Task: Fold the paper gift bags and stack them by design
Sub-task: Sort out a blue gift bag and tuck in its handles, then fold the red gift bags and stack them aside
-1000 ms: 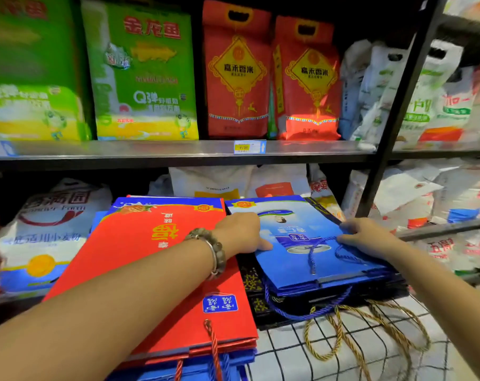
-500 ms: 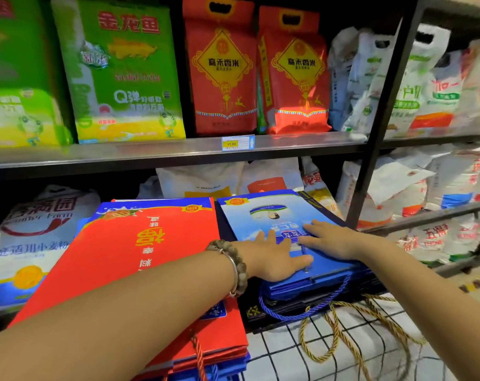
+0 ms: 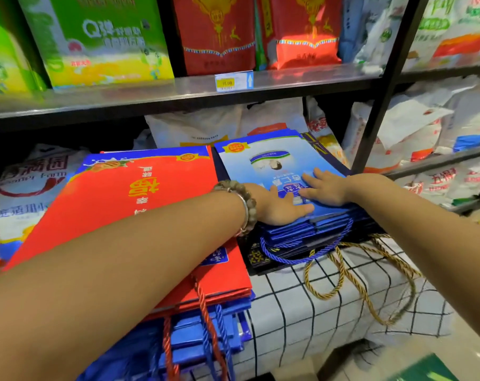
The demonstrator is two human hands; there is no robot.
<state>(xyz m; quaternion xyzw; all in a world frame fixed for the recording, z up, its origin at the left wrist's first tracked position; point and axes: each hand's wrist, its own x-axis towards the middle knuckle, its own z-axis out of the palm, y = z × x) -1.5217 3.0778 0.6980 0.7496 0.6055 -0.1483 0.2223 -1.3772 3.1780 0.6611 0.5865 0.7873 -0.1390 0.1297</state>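
Both palms have slid in from the blue bag's (image 3: 274, 163) edges. The left hand (image 3: 283, 207) and right hand (image 3: 327, 188) now press it flat, fingers spread, just right of the red bag stack (image 3: 140, 204). It seems settled on its matching pile.

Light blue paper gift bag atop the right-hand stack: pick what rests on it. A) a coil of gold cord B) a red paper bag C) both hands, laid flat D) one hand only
C: the left hand and the right hand both press flat, fingers straight, on the light blue paper gift bag.
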